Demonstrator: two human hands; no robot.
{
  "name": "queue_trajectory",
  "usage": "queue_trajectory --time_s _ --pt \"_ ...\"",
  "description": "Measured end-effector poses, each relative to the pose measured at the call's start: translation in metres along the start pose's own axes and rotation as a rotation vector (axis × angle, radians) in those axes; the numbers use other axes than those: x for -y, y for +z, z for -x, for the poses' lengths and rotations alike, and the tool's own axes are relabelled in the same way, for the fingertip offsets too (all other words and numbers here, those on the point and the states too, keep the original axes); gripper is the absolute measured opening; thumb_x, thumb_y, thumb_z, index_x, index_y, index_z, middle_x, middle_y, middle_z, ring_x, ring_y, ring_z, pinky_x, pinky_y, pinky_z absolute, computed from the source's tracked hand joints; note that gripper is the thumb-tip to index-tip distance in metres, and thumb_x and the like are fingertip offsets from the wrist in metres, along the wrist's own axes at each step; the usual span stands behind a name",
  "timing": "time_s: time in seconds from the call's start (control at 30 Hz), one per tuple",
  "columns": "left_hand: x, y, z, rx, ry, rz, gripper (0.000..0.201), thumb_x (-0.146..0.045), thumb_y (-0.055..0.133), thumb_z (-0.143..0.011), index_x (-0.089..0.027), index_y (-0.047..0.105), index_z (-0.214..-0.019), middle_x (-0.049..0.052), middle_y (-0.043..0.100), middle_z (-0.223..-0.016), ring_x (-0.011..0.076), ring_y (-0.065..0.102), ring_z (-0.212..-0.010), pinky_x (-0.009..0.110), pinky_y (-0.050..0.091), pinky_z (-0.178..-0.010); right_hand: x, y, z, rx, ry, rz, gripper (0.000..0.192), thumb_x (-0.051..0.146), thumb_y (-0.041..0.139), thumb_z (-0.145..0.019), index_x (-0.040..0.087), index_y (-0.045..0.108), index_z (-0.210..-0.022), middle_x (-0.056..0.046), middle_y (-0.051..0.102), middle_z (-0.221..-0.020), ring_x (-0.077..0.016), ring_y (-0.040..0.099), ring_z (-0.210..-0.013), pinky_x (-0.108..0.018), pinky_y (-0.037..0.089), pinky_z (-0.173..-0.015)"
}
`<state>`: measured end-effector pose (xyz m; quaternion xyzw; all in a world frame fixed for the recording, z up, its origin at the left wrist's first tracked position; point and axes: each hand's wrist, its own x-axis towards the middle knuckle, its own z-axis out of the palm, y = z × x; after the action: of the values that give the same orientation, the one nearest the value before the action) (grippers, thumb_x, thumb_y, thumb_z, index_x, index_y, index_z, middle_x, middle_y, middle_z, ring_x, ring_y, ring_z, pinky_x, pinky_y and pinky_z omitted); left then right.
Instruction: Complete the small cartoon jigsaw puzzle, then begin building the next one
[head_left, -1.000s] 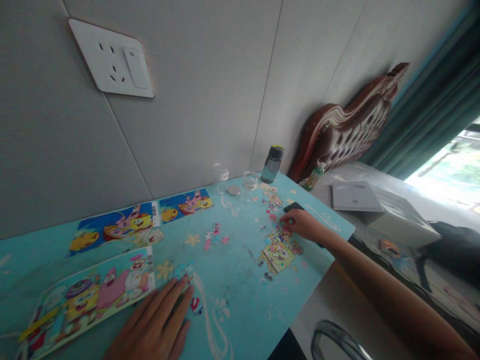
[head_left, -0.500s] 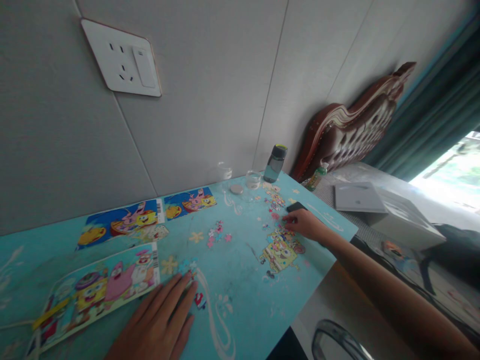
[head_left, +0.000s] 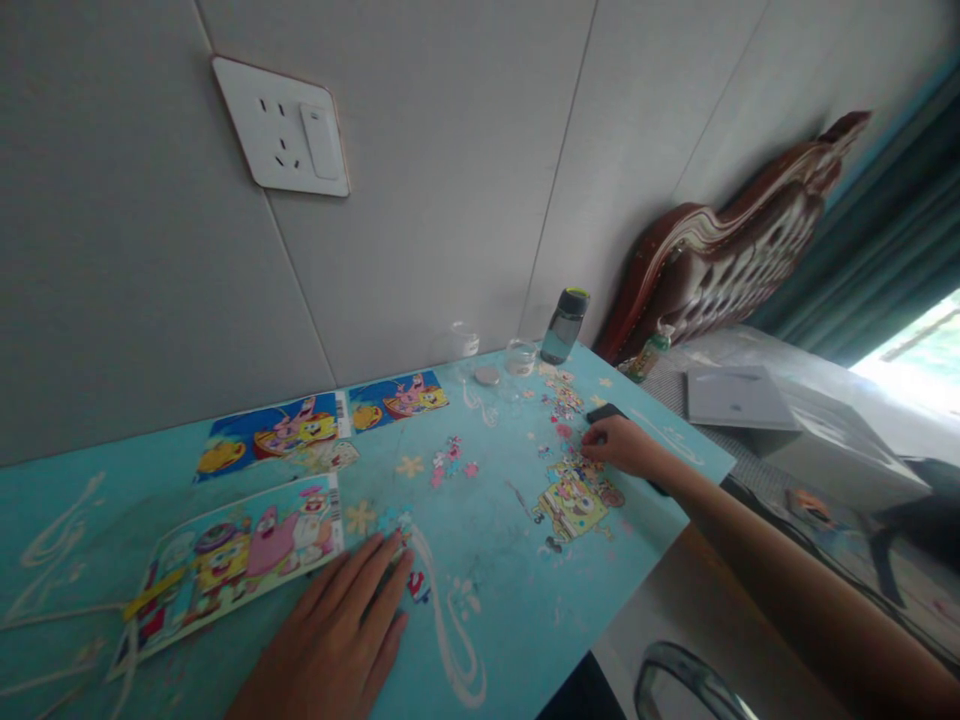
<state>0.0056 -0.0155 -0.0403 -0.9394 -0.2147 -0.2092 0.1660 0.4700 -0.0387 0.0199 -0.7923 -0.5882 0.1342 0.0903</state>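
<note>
My left hand (head_left: 341,620) lies flat on the blue patterned table, its fingers stretched out beside a few small jigsaw pieces (head_left: 405,525). Its edge is close to the cartoon puzzle board (head_left: 240,560). Further off on the right, my right hand (head_left: 615,445) reaches down with its fingertips drawn together at a spread of small jigsaw pieces (head_left: 562,395). Whatever is between those fingertips is too small to make out. Just nearer to me is the yellow cartoon figure (head_left: 574,507) on the table. A small cluster of pink and blue pieces (head_left: 454,460) sits mid-table.
Two blue cartoon cards (head_left: 401,400) lie along the wall. Clear cups (head_left: 520,357), a round lid (head_left: 487,375) and a dark bottle (head_left: 565,327) stand at the back. A black phone (head_left: 604,412) is beside my right hand. White boxes (head_left: 739,397) rest beyond the table's right edge.
The view has swung slightly left, so everything sits further right in the picture. My left hand stays flat; my right hand stays over the pieces, its fingers slightly more curled.
</note>
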Motion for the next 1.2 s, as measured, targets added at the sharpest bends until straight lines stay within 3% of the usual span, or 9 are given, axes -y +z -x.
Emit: queue_trajectory --time_s 0.17,0.4,0.6,0.97,1.1,1.2 --pt "0.000 -0.001 -0.001 -0.006 -0.012 0.011 0.043 -0.040 0.048 -0.096 -0.021 0.061 -0.132 0.008 0.060 -0.139 0.0256 0.057 -0.122 0.040 0.042 -0.104 0.004 0.003 0.004 -0.017 -0.044 -0.010 0.015 0.031 0.069 -0.080 0.020 0.077 -0.087 -0.003 0.075 -0.083 -0.0192 0.067 -0.074 -0.028 0.047 -0.068" --pt "0.001 0.001 0.000 -0.003 -0.015 0.034 0.045 -0.044 0.048 -0.096 -0.021 0.061 -0.133 0.008 0.059 -0.140 0.0256 0.057 -0.123 0.039 0.041 -0.105 0.010 0.010 0.008 -0.064 -0.124 -0.053 0.035 0.022 0.064 -0.083 0.021 0.070 -0.117 -0.004 0.074 -0.099 -0.0182 0.066 -0.083 -0.027 0.048 -0.076" --pt "0.001 0.000 0.001 -0.009 -0.008 0.026 0.044 -0.043 0.049 -0.096 -0.022 0.061 -0.132 0.007 0.059 -0.139 0.0248 0.057 -0.122 0.039 0.040 -0.106 0.005 0.011 0.004 -0.033 -0.121 -0.079 0.037 0.024 0.063 -0.083 0.021 0.071 -0.119 -0.002 0.074 -0.087 -0.0169 0.065 -0.075 -0.027 0.047 -0.069" --pt "0.000 -0.002 -0.001 -0.024 -0.009 0.011 0.043 -0.042 0.049 -0.096 -0.022 0.063 -0.130 0.007 0.061 -0.137 0.0247 0.057 -0.122 0.039 0.041 -0.104 0.002 0.008 0.005 -0.049 -0.057 -0.071 0.023 0.032 0.068 -0.078 0.018 0.077 -0.095 -0.004 0.071 -0.082 -0.0188 0.063 -0.073 -0.029 0.045 -0.068" --pt "0.000 0.000 0.000 -0.005 -0.005 0.003 0.045 -0.044 0.049 -0.095 -0.022 0.061 -0.132 0.008 0.060 -0.138 0.0259 0.057 -0.122 0.041 0.040 -0.104 0.001 0.007 0.002 -0.045 -0.036 -0.146 0.021 0.034 0.071 -0.075 0.017 0.073 -0.088 -0.005 0.071 -0.080 -0.0186 0.062 -0.071 -0.030 0.046 -0.067" --pt "-0.002 0.000 0.000 -0.011 -0.019 0.010 0.044 -0.042 0.049 -0.096 -0.022 0.061 -0.133 0.008 0.060 -0.138 0.0257 0.057 -0.122 0.040 0.040 -0.104 0.005 0.004 0.005 0.006 -0.042 -0.253 0.027 0.042 0.065 -0.082 0.017 0.071 -0.089 -0.004 0.071 -0.078 -0.0176 0.062 -0.070 -0.029 0.048 -0.066"
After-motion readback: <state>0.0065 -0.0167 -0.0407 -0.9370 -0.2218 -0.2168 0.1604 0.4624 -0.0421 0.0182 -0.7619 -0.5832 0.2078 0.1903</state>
